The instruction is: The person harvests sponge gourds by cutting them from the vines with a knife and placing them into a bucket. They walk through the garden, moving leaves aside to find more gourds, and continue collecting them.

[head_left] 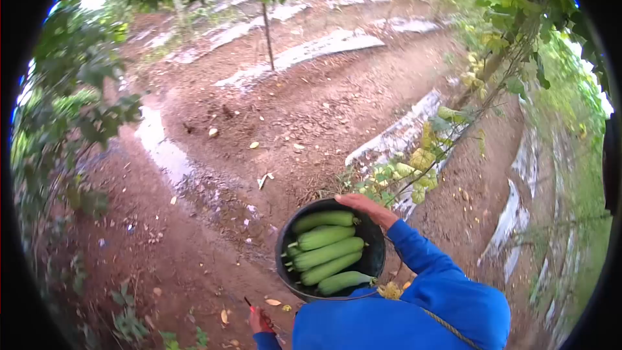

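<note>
A dark bucket (282, 266) is held against the front of my blue shirt (350, 324). Several long green gourds (328, 254) lie side by side in it, stems mostly toward the left. My right hand (369, 209) is closed over the bucket's far rim, its fingertips partly out of sight. Low on the left, my left hand (260, 320) is closed around a small tool (250, 304) with a red part and a thin dark tip; its exact kind is too small to make out.
Brown soil with fallen leaves surrounds me. Whitish plastic strips (311, 55) run along the planting rows. Leafy vines (421, 162) hang close on the right, and foliage (71, 116) crowds the left. A thin post (268, 35) stands ahead; a wet furrow (165, 149) lies left.
</note>
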Motion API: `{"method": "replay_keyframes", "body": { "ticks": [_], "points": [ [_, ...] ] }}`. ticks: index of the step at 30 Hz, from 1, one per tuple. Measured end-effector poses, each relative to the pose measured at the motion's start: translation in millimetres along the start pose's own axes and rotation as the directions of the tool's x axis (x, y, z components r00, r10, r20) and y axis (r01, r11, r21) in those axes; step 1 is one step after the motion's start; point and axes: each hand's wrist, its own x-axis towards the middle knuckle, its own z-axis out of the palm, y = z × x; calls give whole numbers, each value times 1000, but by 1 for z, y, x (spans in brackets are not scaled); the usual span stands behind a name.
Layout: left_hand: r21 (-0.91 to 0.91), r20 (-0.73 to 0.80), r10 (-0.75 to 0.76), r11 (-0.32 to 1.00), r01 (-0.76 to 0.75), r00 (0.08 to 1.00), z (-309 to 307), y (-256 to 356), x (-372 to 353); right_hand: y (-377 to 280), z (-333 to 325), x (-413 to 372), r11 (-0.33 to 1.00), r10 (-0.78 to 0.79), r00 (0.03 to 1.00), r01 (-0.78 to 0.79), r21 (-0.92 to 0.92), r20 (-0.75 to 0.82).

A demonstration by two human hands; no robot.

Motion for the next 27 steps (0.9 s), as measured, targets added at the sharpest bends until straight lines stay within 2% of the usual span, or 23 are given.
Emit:
{"method": "replay_keyframes", "body": {
  "ticks": [1, 3, 5, 7, 9, 11, 13, 15, 18, 22, 27],
  "points": [
    [30, 13, -17, 999, 16, 1000, 6, 18, 9, -7, -1, 15, 1000, -9, 999, 8, 14, 34],
    [143, 7, 56, 988, -57, 998, 22, 55, 27, -8, 6, 46, 998, -25, 999, 24, 50, 27],
    [90, 2, 55, 994, -55, 998, 36, 93, 41, -22, 10, 75, 997, -52, 998, 50, 65, 40],
    [51, -10, 55, 997, -55, 998, 44, 127, 55, -36, 19, 99, 996, 91, 995, -91, -9, 37],
    [37, -22, 96, 995, -96, 995, 52, 158, 68, -46, 24, 112, 996, 87, 995, -88, 30, 40],
    [67, 1, 101, 993, -101, 995, 61, 188, 74, -56, 28, 125, 983, 65, 998, -68, 169, 24],
    [95, 28, 105, 990, -107, 994, 62, 213, 95, -60, 30, 139, 985, 51, 999, -49, 163, -7],
    [123, 63, 57, 990, -65, 996, 56, 233, 123, -63, 31, 153, 987, 41, 998, -33, 158, -46],
    [172, 92, -40, 985, 24, 995, 55, 270, 171, -63, 43, 173, 989, 95, 978, -72, 129, -188],
    [360, 180, -118, 932, 46, 977, 63, 337, 244, -80, 65, 199, 981, 109, 935, -47, 187, -338],
    [383, 245, -111, 924, 9, 963, 68, 420, 309, -127, 102, 222, 966, 210, 880, -118, 232, -426]
  ]
}}
